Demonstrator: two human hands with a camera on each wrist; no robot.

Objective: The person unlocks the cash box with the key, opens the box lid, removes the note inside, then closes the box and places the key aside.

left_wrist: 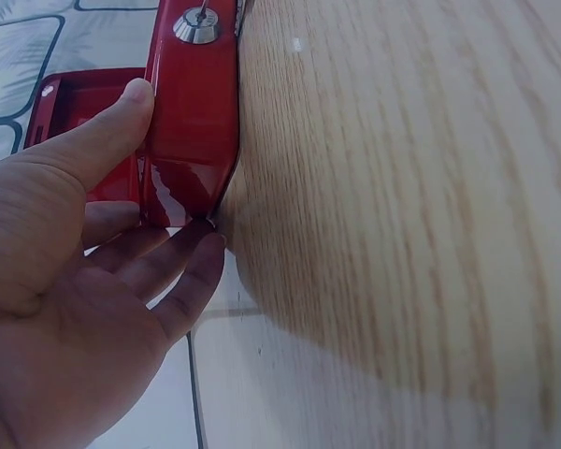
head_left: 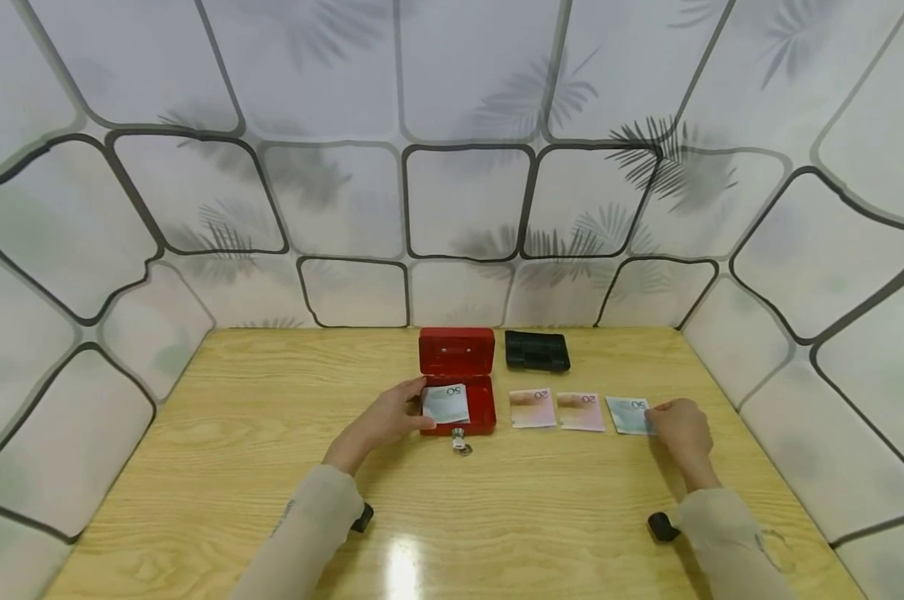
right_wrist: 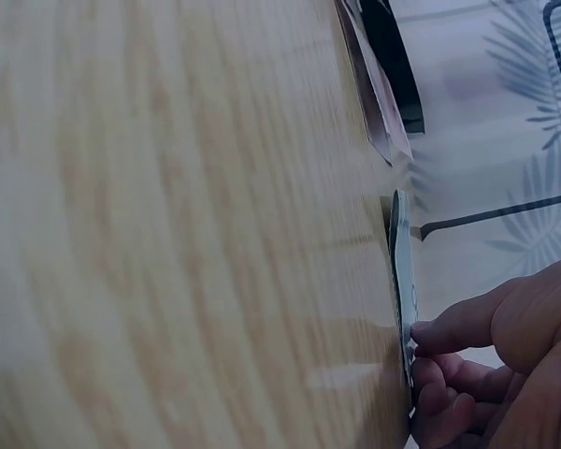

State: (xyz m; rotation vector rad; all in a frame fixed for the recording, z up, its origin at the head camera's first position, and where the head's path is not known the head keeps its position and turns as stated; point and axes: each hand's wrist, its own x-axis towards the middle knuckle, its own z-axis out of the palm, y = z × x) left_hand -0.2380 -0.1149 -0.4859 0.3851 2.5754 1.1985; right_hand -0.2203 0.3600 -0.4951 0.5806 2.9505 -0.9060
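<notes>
A red cash box [head_left: 482, 405] stands open on the table, its lid [head_left: 456, 351] raised at the back. Inside lies a bluish folded banknote [head_left: 446, 403] marked 50. My left hand [head_left: 392, 415] holds the box's left front corner, thumb [left_wrist: 122, 117] at the rim and fingers along the side. Keys hang from the front lock [head_left: 458, 438]. To the right, my right hand [head_left: 681, 429] pinches the right edge of another folded 50 banknote [head_left: 628, 415], which lies close over the table. In the right wrist view, thumb and fingers meet at that banknote's end [right_wrist: 404, 271].
Two pinkish folded 20 banknotes, one nearer the box [head_left: 532, 408] and one farther right [head_left: 581, 412], lie in a row. A black tray [head_left: 537, 351] sits behind them, beside the lid. Patterned cloth walls [head_left: 466, 208] enclose the wooden table [head_left: 287, 375] at the back and sides.
</notes>
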